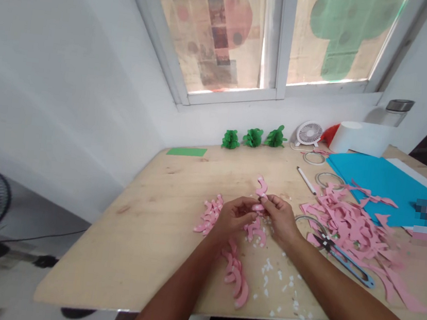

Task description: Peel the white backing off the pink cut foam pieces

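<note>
My left hand (232, 215) and my right hand (280, 217) meet over the middle of the wooden table (142, 234). Both pinch a small curved pink paper piece (261, 188) that sticks up between the fingertips. Rows of similar pink curved cut-outs (210, 215) lie to the left of my hands, and more pink cut-outs (237, 277) lie below my left wrist. Small white paper scraps (280, 282) are scattered under my right forearm.
A pile of pink offcuts (349, 226) and blue-handled scissors (345, 256) lie to the right. A blue paper sheet (381, 186), tape rings (327, 180), a white pen (306, 181), a small white fan (309, 134), three green paper balls (253, 137) and a green card (186, 151) sit further back.
</note>
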`<state>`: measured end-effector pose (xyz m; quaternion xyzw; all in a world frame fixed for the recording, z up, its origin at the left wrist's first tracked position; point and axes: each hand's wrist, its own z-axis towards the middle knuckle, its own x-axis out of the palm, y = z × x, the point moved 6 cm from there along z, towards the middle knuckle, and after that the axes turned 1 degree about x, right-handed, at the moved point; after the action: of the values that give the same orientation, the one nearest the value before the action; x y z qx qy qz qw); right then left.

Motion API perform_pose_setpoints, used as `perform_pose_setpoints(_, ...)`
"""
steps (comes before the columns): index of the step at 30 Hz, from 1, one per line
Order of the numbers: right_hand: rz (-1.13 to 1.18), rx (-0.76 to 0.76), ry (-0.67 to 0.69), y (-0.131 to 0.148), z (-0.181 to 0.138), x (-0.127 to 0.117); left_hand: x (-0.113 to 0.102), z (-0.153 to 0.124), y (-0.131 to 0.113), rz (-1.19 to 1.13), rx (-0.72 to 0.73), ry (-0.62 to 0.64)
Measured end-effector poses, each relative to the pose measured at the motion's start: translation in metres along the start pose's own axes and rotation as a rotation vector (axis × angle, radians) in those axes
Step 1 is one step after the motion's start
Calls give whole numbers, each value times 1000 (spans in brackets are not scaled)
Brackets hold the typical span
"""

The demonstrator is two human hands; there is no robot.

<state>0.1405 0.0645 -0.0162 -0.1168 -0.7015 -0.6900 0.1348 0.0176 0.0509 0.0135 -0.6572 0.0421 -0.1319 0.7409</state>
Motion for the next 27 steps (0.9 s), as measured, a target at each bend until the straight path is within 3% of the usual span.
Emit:
perform_pose_setpoints(5, 11, 25, 4, -2, 0, 1, -2, 1, 1, 60, -13, -51)
perform_pose_setpoints(17, 0, 11, -22, 1, 0, 0, -5, 3, 8, -25, -17, -37)
perform_pose_setpoints(27, 17, 39, 76, 4, -1, 5, -8, 3, 3, 72, 22, -66)
